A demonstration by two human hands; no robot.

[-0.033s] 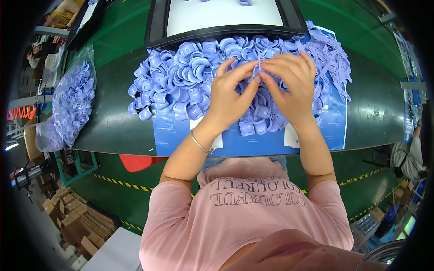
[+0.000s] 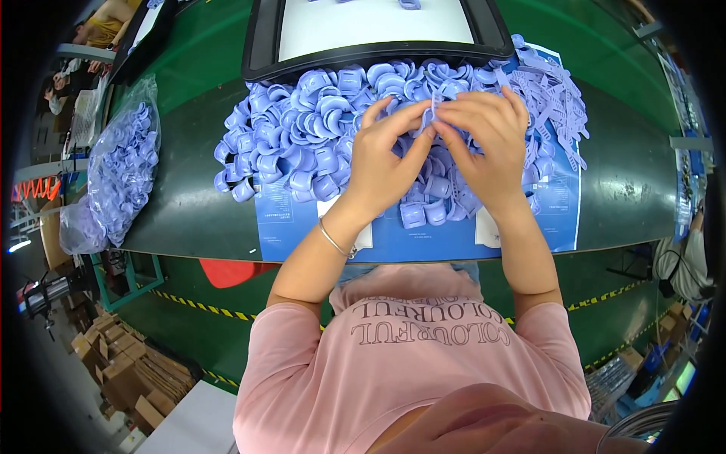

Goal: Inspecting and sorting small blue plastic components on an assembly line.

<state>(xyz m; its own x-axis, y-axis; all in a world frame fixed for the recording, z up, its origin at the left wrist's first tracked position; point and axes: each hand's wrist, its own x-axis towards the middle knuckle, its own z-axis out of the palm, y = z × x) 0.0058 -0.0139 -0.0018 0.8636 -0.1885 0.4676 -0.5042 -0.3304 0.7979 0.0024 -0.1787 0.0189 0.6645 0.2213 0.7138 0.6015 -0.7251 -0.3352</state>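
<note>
Between my two hands, over the pile, is a small periwinkle slotted plastic strap (image 2: pixel 435 110), held upright. My left hand (image 2: pixel 384 160) pinches it from the left with thumb and forefinger. From the other side, my right hand (image 2: pixel 490 145) closes thumb and fingertips on the same strap. Fingers cover its lower end, so whether a second part is joined there cannot be seen. Below and around both hands spreads a heap of curved periwinkle plastic pieces (image 2: pixel 306 140). More loose slotted straps (image 2: pixel 556 102) lie piled beyond my right hand.
A black-rimmed tray (image 2: pixel 378 54) with a white bottom stands behind the heap, a few pieces inside. On the left, a clear plastic bag (image 2: pixel 121 174) bulges with similar parts. Blue printed sheets (image 2: pixel 423 246) cover the dark tabletop (image 2: pixel 197 219). A red stool (image 2: pixel 231 272) shows below the edge.
</note>
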